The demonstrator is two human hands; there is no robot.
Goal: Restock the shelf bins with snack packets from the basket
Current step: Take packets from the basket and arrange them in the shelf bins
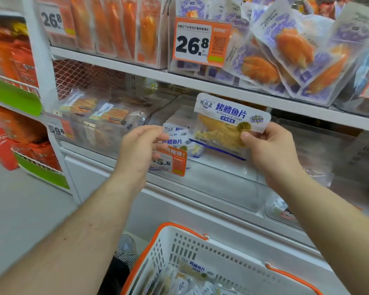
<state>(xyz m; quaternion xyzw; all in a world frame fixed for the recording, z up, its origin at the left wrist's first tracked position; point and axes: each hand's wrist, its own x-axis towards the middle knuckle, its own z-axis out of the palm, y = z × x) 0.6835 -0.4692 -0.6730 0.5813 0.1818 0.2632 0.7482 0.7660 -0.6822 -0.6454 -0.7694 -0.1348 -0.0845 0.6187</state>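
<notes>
slotted plastic basket | right hand pinches glossy packet | left hand loosely curled, empty

This is looking like a shop; white shelves are holding clear bins full of snack packets; big orange price tags with numbers are hanging on the bins; a white and orange shopping basket is sitting below the shelves.
</notes>
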